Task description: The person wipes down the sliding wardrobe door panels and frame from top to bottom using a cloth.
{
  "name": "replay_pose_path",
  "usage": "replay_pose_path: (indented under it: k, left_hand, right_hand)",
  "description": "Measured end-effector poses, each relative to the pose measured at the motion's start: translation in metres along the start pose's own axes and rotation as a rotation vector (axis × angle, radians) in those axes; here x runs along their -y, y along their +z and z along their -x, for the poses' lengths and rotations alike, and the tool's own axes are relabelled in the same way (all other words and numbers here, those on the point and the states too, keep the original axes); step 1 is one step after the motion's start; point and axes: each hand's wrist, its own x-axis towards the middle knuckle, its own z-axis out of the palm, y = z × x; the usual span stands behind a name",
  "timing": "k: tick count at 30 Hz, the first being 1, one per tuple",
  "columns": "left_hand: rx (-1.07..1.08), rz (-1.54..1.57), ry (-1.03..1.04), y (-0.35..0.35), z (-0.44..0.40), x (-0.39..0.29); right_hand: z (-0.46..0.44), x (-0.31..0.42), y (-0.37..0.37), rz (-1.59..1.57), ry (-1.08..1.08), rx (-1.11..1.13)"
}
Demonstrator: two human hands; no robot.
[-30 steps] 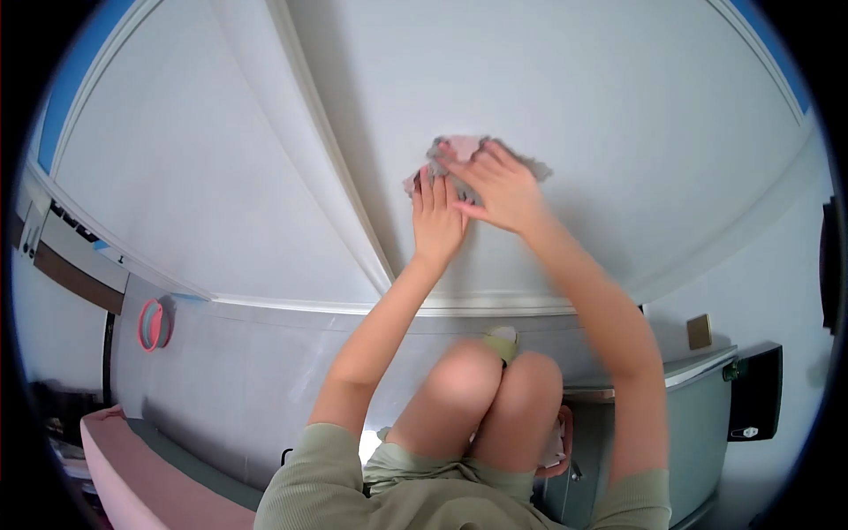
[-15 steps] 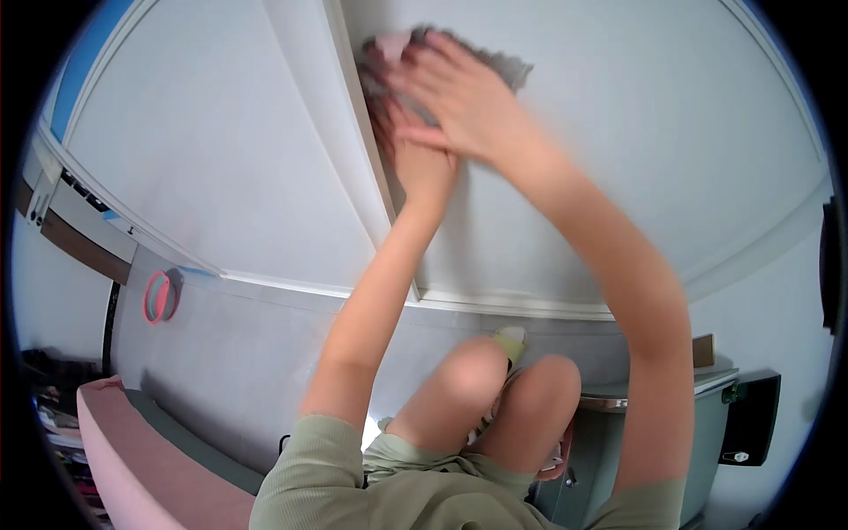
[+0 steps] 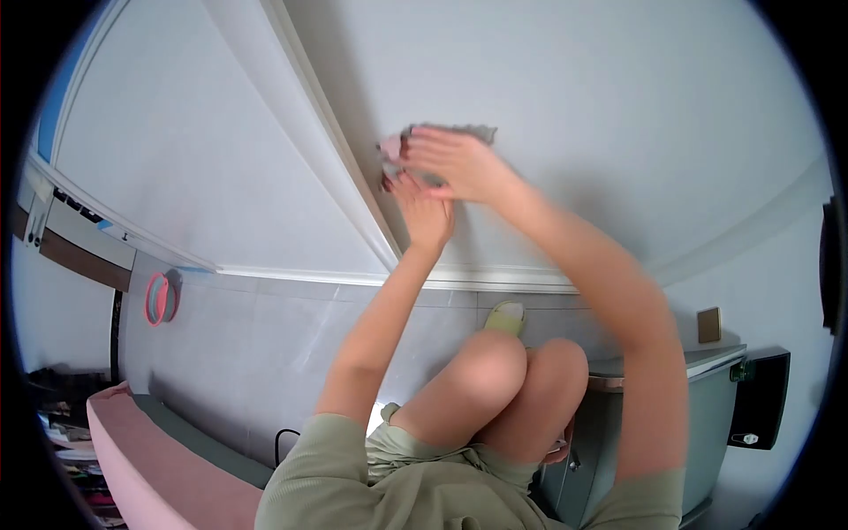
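Observation:
A grey and pink cloth [image 3: 390, 147] lies flat against the large white panel [image 3: 618, 106], just right of a raised vertical edge. My right hand [image 3: 459, 163] rests on the cloth with its fingers stretched toward the left, a little blurred. Just below it, my left hand [image 3: 424, 210] is spread with its fingertips on the cloth's lower part. The two hands meet near the right thumb. Most of the cloth is covered by my hands; its frilled grey edge shows above them.
A pink and grey round basin [image 3: 161, 299] stands at the left on the grey floor [image 3: 265, 344]. A pink padded edge [image 3: 168, 468] is at the lower left. A grey-green cabinet [image 3: 698, 424] stands at the right. One green slipper [image 3: 505, 318] shows beyond my knees.
Both hands and the cloth first went up and left over the panel, then came back lower in view. The camera view has also shifted. Both hands stay on the cloth.

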Motion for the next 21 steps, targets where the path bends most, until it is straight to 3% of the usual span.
replay_pose_path:
  k: [4,7,13,20,21]
  left_hand:
    - [-0.351,0.170,0.196,-0.061,-0.083,-0.038]
    - [-0.373,0.101,0.258,-0.099,-0.119,-0.059]
    - [-0.205,-0.135,0.407,-0.064,-0.092,-0.033]
    - [0.158,-0.254,0.531,0.016,0.019,0.025]
    - [0.226,-0.245,0.529,0.016,0.024,0.024]
  right_hand:
    - [-0.021,-0.039,-0.058,-0.143,0.222,-0.359]
    - [-0.022,-0.054,-0.083,-0.032,0.330,-0.459]
    - [0.009,-0.015,-0.041,-0.055,0.583,-0.420]
    - [0.100,0.063,0.051,-0.262,0.543,-0.022]
    - [0.104,0.064,0.054,-0.255,0.532,-0.084]
